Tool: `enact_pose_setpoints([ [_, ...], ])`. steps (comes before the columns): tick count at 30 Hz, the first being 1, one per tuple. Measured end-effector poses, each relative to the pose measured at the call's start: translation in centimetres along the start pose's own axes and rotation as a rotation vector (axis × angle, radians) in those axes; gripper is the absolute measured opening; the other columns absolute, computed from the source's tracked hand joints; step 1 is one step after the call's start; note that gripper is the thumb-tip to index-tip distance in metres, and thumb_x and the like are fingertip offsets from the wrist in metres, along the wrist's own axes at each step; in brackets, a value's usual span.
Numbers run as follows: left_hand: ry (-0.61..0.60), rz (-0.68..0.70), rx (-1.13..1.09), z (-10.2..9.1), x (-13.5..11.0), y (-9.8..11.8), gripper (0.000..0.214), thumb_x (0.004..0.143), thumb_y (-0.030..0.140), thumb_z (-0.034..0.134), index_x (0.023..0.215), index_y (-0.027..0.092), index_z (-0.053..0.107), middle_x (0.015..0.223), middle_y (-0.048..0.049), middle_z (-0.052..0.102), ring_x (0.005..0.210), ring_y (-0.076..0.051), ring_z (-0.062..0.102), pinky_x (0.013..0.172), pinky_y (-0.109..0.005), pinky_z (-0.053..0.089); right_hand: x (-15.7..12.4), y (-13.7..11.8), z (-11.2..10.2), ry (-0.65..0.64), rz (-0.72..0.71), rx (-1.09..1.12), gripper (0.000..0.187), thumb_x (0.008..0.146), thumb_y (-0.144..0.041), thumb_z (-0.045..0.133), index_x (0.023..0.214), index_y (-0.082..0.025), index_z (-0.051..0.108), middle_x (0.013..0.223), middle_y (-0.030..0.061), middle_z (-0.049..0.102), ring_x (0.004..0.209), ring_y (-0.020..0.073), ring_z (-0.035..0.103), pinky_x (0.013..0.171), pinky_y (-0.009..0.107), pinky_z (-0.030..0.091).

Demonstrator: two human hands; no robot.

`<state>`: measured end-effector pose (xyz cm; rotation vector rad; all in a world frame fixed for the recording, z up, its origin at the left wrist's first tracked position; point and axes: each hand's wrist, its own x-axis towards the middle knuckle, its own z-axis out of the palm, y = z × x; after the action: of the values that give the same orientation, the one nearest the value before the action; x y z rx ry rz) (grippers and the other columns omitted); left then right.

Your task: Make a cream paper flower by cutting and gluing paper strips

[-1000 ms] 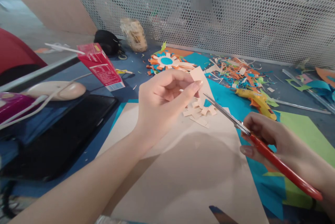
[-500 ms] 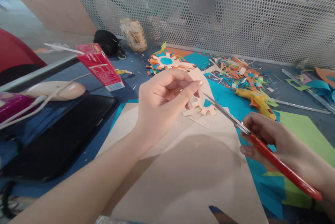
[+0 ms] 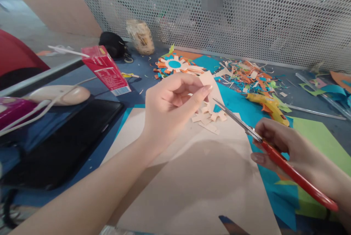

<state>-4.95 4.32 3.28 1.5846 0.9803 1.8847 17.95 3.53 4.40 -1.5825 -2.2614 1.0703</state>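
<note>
Between thumb and fingers, my left hand (image 3: 175, 107) pinches a small pale paper piece (image 3: 212, 83), partly hidden behind the fingers. My right hand (image 3: 287, 147) grips red-handled scissors (image 3: 290, 167), whose blade tips point at the pale paper just right of my left thumb. The blades look almost closed. Below the hands lies a large pale sheet (image 3: 203, 191) over blue paper. Cut pale scraps and a small toothed paper shape (image 3: 218, 115) rest on the sheet by my left fingertips.
A yellow glue gun (image 3: 268, 107) lies at right, near a heap of paper shreds (image 3: 249, 75). Behind sits a layered paper flower (image 3: 174, 64). At left are a pink drink carton (image 3: 106, 70), a black phone (image 3: 63, 143) and cables. A perforated metal panel (image 3: 175, 4) borders the back.
Both hands, the paper piece and the scissors stay almost where they were. Only a very slight shift of the camera view shows.
</note>
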Motion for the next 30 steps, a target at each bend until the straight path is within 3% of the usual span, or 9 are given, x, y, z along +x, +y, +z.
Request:
enact_pose_setpoints([
  [10, -0.007, 0.003, 0.060, -0.11, -0.16, 0.29, 0.008, 0.074, 0.011, 0.062, 0.071, 0.019, 0.062, 0.068, 0.0002, 0.061, 0.058, -0.009, 0.057, 0.047, -0.022, 0.047, 0.01, -0.21, -0.06, -0.003, -0.004, -0.038, 0.032, 0.067, -0.038, 0.064, 0.074, -0.023, 0.038, 0.062, -0.0055, 0.041, 0.054, 0.0109, 0.040, 0.045, 0.021, 0.031],
  [30, 0.017, -0.005, 0.109, -0.11, -0.12, -0.03, 0.004, 0.072, 0.024, 0.066, 0.069, 0.022, 0.063, 0.071, -0.0006, 0.064, 0.066, -0.013, 0.062, 0.049, -0.021, 0.049, 0.04, -0.22, -0.10, 0.007, 0.008, -0.058, 0.033, 0.065, -0.041, 0.066, 0.069, -0.022, 0.039, 0.059, -0.0057, 0.039, 0.053, 0.0105, 0.038, 0.044, 0.021, 0.028],
])
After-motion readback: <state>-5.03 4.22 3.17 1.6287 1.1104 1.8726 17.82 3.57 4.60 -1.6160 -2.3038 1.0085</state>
